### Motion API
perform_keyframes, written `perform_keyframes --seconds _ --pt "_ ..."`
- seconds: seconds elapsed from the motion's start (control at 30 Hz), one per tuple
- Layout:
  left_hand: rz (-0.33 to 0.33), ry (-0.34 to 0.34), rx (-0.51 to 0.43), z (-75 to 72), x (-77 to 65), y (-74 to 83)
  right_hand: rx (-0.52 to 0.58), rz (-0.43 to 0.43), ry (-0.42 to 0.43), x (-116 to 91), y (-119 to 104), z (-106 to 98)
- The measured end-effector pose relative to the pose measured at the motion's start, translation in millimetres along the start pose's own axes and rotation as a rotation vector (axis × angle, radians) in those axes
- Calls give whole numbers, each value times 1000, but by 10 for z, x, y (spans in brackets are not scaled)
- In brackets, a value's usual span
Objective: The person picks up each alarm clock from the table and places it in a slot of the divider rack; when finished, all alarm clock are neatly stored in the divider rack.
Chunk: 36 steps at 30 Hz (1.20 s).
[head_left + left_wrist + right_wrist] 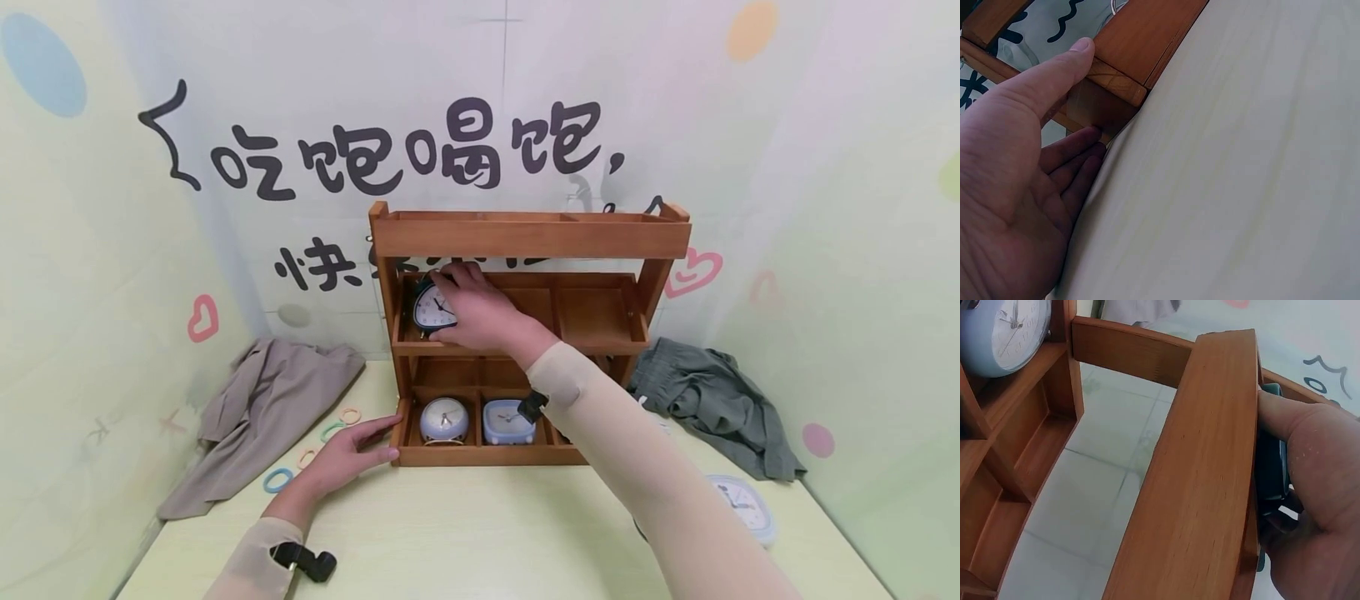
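Observation:
My right hand (480, 312) grips a dark green alarm clock (430, 314) with a white dial, in the left compartment of the middle tier of a wooden rack (525, 239). In the right wrist view, the thumb and fingers of that hand (1319, 469) lie around the clock's dark body (1270, 465), behind a wooden board. Down at the rack's lower left corner, my left hand (345, 457) touches the wood with extended fingers, its thumb (1063, 65) against the corner. Two more clocks stand in the bottom tier: a round lilac one (444, 419) and a blue rectangular one (508, 422).
Several coloured rings (278, 480) lie left of the rack, beside a crumpled brown cloth (277, 408). To the right are a dark grey-green cloth (712, 400) and a pale blue clock (750, 508), partly behind my right sleeve. A printed backdrop (315, 67) stands behind.

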State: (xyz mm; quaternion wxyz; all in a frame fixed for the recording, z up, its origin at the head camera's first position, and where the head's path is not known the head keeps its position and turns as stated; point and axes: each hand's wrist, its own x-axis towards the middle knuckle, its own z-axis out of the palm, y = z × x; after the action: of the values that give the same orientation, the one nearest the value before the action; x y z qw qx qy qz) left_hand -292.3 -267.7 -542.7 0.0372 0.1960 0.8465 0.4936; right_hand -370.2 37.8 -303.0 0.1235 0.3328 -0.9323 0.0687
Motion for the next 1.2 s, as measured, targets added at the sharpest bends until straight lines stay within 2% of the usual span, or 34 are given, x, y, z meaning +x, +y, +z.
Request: perform_keyframes --seconds 0.2,0.37,0.53,0.67,0.87,1.07,1.2 --pt "-2 2 12 -10 44 46 86 32 -3 -24 30 -69" --pt "-4 -4 8 4 65 32 84 16 20 -67 43 -58" --pt "-23 -11 -7 42 34 24 82 -16 40 -203 78 -10" --pt "-20 -6 6 57 -2 22 137 -48 71 -377 143 -26" --pt "-35 -6 -7 69 -19 17 220 -28 134 -866 347 -56" --pt "-36 -4 -13 57 -20 11 283 -20 194 -1572 657 -35" --pt "-46 -2 -5 43 -28 13 260 -19 239 -2076 820 -5"
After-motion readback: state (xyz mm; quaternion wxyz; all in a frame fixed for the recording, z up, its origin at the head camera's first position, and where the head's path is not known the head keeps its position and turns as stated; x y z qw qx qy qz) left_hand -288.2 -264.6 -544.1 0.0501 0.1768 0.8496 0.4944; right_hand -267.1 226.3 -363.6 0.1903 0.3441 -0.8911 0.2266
